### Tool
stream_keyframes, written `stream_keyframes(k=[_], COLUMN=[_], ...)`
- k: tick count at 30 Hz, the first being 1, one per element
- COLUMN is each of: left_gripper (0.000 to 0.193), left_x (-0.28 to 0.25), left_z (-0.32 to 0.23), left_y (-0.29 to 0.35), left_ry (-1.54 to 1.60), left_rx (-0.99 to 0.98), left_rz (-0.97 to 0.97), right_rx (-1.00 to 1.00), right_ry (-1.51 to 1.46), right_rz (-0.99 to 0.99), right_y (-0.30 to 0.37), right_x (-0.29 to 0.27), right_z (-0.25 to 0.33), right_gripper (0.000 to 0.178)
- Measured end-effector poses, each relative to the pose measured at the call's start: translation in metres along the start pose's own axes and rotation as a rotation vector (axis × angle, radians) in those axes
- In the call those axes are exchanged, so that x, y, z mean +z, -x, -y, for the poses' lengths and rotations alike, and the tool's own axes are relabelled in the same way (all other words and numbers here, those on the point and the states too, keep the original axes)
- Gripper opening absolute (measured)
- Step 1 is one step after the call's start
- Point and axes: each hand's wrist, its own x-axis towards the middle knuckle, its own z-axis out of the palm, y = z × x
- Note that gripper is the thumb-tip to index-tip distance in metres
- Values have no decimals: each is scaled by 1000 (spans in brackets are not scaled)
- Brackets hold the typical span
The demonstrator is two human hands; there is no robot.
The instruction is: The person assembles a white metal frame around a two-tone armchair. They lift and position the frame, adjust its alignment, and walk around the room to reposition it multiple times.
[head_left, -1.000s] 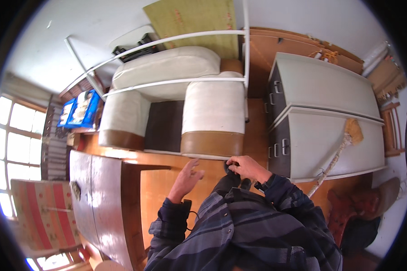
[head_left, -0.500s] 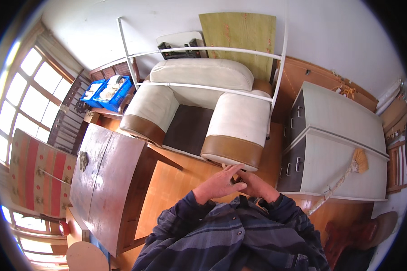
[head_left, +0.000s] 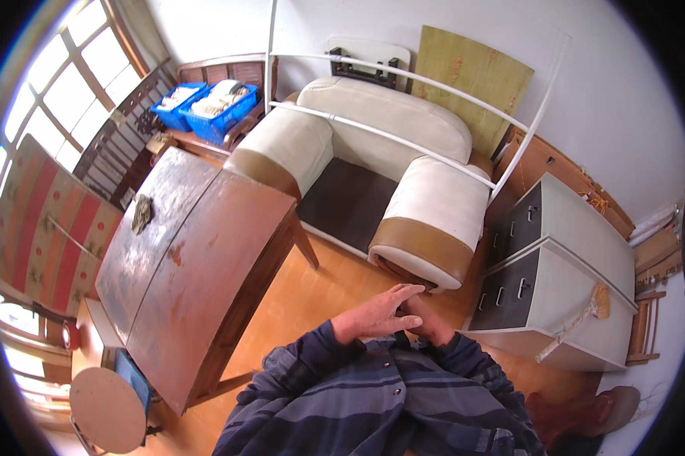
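Note:
My left hand (head_left: 373,311) is held in front of my body, its fingers stretched out and its thumb apart, with nothing visible in it. Partly behind it is my right hand (head_left: 428,321). The two hands overlap and seem to touch, and the right fingers are mostly hidden. Beyond them stands a cream and brown sofa (head_left: 388,133), its right armrest nearest to my hands. A dark, flat base shows between the armrests where a seat would be.
A worn wooden table (head_left: 206,258) with a crumpled cloth (head_left: 141,213) stands at left. White metal bars (head_left: 403,135) cross before the sofa. Blue crates (head_left: 219,114) sit at far left. Grey-topped drawer cabinets (head_left: 563,281) with a brush (head_left: 599,302) on top are at right.
My view has turned and shifted, so the sofa and cabinets sit differently in the picture and more of the table shows. My hands stay together; the left covers more of the right.

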Motion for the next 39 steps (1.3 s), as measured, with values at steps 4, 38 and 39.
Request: stream_keyframes(k=[4,38,39], left_gripper=[78,65,62], left_x=[-18,-35,-36], left_z=[10,94,112], left_y=[42,-55,-52], left_ry=[13,-304,-426], left_rx=[-52,-321,-363], left_rz=[42,-240,-210], right_rx=[-37,467,487], right_ry=[184,-123,-94], right_rz=[71,-332,-343], right_y=[-15,40,56], right_x=[34,-105,-116], right_z=[5,-33,-39], right_gripper=[45,50,49])
